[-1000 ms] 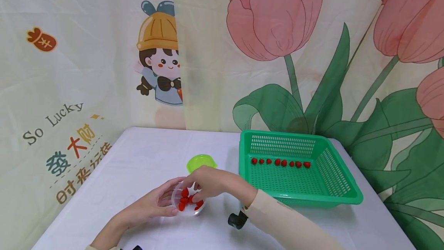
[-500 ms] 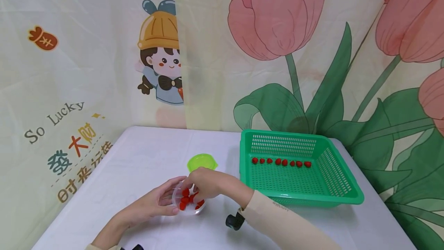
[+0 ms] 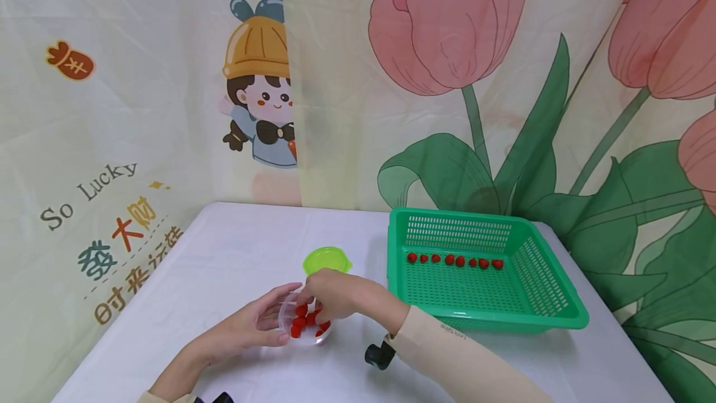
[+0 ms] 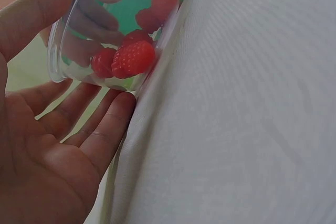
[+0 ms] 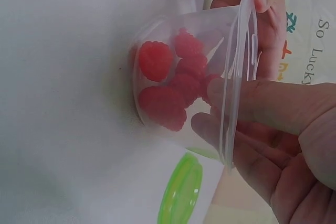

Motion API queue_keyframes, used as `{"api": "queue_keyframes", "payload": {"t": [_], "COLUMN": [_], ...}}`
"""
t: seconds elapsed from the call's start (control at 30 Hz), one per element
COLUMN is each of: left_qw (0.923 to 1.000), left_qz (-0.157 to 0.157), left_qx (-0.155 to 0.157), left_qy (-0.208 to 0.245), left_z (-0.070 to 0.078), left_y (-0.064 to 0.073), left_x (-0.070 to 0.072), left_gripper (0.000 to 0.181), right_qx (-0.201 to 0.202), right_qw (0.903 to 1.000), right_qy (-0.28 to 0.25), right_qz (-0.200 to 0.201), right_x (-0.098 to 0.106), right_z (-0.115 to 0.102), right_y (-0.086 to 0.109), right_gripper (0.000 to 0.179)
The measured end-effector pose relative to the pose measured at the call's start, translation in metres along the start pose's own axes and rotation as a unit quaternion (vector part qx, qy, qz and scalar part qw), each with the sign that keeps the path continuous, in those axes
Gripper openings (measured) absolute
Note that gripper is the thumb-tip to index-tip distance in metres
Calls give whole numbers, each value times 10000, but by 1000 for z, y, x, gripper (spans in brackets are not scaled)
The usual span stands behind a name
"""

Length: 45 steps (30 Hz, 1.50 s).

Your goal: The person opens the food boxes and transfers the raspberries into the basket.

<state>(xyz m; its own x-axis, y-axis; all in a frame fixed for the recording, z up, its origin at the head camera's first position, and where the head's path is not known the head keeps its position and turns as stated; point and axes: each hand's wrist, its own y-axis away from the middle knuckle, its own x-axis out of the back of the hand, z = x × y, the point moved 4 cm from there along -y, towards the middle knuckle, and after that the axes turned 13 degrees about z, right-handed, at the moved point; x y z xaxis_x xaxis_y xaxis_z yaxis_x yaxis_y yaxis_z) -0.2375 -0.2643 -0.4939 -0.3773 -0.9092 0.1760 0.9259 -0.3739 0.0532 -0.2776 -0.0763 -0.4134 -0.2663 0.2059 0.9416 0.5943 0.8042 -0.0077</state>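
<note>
Raspberries [image 5: 184, 87] lie loose in the bottom of a clear plastic cup [image 5: 218, 19] on the white table [image 3: 252, 241]. The left hand [image 3: 248, 329] holds the cup, thumb and fingers on opposite sides. The right hand [image 3: 338, 294] reaches inside with bent fingers, thumb against one raspberry; whether it pinches that one cannot be told. Just beyond lies a green lid [image 3: 325, 259]; to the right, a green basket [image 3: 503, 319] holds eight red berries [image 3: 460, 261] in a row.

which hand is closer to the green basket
Right. The right hand reaches into the clear cup, left of the green basket; the left hand is farther left.
</note>
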Motion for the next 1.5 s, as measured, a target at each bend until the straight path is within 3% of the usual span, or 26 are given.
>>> {"api": "queue_keyframes", "payload": {"t": [0.23,0.8,1.13,1.27,1.5], "left_qw": [10000,9995,9996,9994,9994], "left_qz": [-10,-132,-145,-132,-187], "left_qx": [18,-34,7,101,-72], "left_qy": [27,271,255,290,294], "left_z": [0,-1,-2,-3,-3], "left_y": [-1,1,0,-1,-1], "left_x": [0,-1,-1,-1,-1], "left_gripper": [83,84,85,84,82], "right_qx": [162,308,679,810,887], "right_qw": [9992,9995,9971,9965,9959], "right_qy": [371,-39,-251,-125,151], "right_qz": [-58,-74,-243,-167,-129], "right_x": [-2,-9,-15,-17,-20], "right_z": [-4,-1,-5,-5,-3], "right_y": [1,-1,-2,-4,-7], "right_gripper": [44,48,30,25,20]}}
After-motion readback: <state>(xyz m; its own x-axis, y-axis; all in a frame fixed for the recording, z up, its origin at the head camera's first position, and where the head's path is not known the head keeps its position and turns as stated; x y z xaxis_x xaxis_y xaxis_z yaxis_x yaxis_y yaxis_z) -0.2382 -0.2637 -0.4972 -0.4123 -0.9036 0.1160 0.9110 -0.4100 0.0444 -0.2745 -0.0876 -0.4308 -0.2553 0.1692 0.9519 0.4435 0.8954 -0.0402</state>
